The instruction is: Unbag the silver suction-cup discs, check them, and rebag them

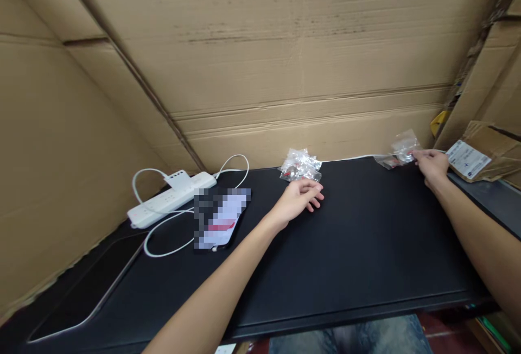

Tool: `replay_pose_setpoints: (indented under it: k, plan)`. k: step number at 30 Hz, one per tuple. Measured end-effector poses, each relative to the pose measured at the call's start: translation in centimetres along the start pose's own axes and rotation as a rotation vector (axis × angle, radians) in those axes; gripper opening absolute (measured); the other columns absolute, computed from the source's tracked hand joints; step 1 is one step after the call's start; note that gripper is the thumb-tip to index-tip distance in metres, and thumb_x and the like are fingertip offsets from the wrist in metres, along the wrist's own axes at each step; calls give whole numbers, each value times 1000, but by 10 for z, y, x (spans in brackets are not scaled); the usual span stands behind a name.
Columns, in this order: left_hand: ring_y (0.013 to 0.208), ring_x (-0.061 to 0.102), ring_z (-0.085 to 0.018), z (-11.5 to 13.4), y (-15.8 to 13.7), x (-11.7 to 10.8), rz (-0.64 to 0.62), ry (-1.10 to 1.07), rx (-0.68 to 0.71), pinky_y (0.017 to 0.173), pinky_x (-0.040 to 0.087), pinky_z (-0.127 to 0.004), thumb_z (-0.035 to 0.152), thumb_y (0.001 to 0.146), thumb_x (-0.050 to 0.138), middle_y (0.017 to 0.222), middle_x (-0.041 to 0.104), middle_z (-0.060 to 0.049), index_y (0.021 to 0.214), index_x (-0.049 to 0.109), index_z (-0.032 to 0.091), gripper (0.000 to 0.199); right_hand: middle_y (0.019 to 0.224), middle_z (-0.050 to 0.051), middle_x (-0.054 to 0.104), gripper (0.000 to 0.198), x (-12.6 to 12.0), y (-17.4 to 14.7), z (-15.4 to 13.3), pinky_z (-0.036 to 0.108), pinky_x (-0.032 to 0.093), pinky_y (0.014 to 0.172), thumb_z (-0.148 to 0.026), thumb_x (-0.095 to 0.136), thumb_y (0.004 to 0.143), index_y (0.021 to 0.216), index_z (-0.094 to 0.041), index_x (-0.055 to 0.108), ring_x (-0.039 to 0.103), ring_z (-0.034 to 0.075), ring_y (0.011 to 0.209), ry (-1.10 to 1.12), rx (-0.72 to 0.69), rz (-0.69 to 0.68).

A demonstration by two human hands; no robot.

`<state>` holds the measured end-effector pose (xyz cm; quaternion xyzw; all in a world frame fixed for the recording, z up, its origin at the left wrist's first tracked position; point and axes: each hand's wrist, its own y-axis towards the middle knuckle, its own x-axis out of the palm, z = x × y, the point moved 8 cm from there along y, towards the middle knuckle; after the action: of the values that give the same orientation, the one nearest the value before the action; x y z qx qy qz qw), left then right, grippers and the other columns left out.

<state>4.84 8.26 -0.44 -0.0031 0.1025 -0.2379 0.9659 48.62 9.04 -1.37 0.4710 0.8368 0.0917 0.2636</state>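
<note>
Cardboard enclosure (285, 44): tan, corrugated, creased; dark scuffs at upper centre; it fills my view from upper left to upper right.

Table (366, 245): black, smooth, matte, with a straight front edge; it spans the lower half of the frame.

Tablet (89, 289): thin dark slab with a pale rim, lying flat at lower left.

Power strip (157, 206): white, long, set aslant at left of centre; I note a white cable (163, 257) looping beside it.

Carton (500, 147): brown, crumpled, white label on its face; far right.

Phone (226, 218): flat, screen blurred by pixelation; left of centre.

Left hand (299, 199): at centre, palm turned inward, fingers loosely curled and gripping nothing I can see; I cannot tell whether it touches the packets behind it.

Right hand (433, 164): at right, thumb and fingertips closed on the edge of a bag.

Packet pile (301, 164): clear, crinkled plastic with bright glints and small red parts inside; it lies at centre, near the back edge of the table.

Held bag (407, 145): clear, thin, wrinkled film with a touch of red, at right by the cardboard; I find its other contents too small to identify.
</note>
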Motion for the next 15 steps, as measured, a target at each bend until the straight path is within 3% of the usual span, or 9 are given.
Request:
replay_pose_setpoints:
  k: [5,10,15]
  plan:
    - [67,65,-13,3,-2,2,-8,34,12,56,49,-23,27,93,58,85,70,-9,98,64,12,18,89,17,74,36,0,3,1,47,48,91,-24,72,68,102,-10,72,68,36,96,-290,-50,-43]
    - [67,65,-13,4,-3,3,-13,44,13,56,49,-23,27,93,58,85,70,-9,98,65,11,18,87,14,76,26,22,-2,-3,41,51,82,-33,74,69,88,-15,76,70,34,90,-435,-146,-217]
    - [66,65,-15,3,-1,1,10,27,50,54,50,-25,31,90,60,84,69,-9,95,64,12,20,96,14,76,33,29,-6,-9,39,51,78,-37,66,76,99,-16,77,70,32,92,-514,-245,-253]
